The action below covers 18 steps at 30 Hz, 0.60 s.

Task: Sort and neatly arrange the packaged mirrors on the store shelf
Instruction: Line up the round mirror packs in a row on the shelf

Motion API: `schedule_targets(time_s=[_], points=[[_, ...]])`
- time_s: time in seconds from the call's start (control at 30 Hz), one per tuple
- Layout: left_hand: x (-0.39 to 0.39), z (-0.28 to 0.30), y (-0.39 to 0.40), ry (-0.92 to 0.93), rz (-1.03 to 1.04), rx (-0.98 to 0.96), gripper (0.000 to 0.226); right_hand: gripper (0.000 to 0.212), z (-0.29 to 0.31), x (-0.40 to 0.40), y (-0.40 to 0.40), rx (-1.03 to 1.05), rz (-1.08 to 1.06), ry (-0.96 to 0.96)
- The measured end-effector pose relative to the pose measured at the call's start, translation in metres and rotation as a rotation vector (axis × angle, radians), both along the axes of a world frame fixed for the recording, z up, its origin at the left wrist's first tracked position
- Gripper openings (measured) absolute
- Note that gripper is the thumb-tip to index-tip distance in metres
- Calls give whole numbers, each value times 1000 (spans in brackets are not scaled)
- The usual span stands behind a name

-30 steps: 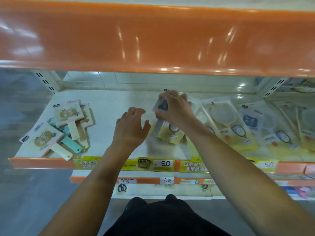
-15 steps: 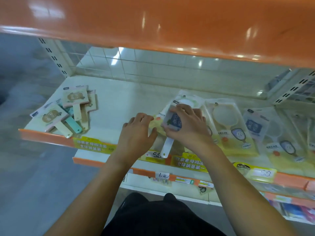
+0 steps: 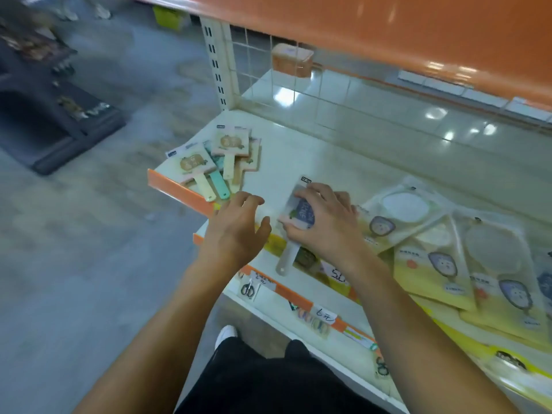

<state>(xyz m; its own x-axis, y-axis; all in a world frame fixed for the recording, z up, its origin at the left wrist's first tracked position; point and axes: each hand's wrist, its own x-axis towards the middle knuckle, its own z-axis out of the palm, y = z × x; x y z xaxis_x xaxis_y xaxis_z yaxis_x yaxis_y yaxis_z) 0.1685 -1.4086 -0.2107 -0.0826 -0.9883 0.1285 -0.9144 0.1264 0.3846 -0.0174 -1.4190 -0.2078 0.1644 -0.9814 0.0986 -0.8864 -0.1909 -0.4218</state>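
nearest the camera are dark trousers [image 3: 268, 380] and a white shoe [image 3: 226, 334] on the grey floor [image 3: 74, 279], with both bare forearms reaching up toward the shelf [image 3: 298, 162]. below its front edge a lower shelf lip carries a handwritten price tag [image 3: 325, 316] and a small pair of scissors [image 3: 248, 289] hanging in a packet. the left hand [image 3: 236, 228] hovers at the orange front rail [image 3: 179, 189], palm down, fingers [image 3: 249, 198] loosely curled and slightly spread, holding nothing. just beside it the right hand [image 3: 325, 222] grips a packaged hand mirror [image 3: 301, 215] with a blue printed card, fingers curled over its top edge and thumb at its lower side; the pale handle sticks out past the shelf's front edge, over the yellow price strip [image 3: 307, 258]. to the right, yellow and clear round mirror packets [image 3: 433, 258] lie overlapping in a row along the shelf, the far ones blurred. on the shelf's left end, well apart from the hands, a small heap of square mirror packs [image 3: 221, 156] lies with cream and teal handles pointing toward the front. behind runs a wire grid back panel [image 3: 298, 85], and through it what may be an orange box [image 3: 292, 59]. an orange upper shelf [image 3: 388, 31] overhangs everything
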Motion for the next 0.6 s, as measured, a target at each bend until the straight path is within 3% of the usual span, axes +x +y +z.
schedule_targets(time_s=[0.13,0.6], points=[[37,0,-10,13,9,-62,37,61,4,36,-18,13,37,21],[163,-1,-98,28,-1,-4,33,66,2,170,-110,9,-62,61]])
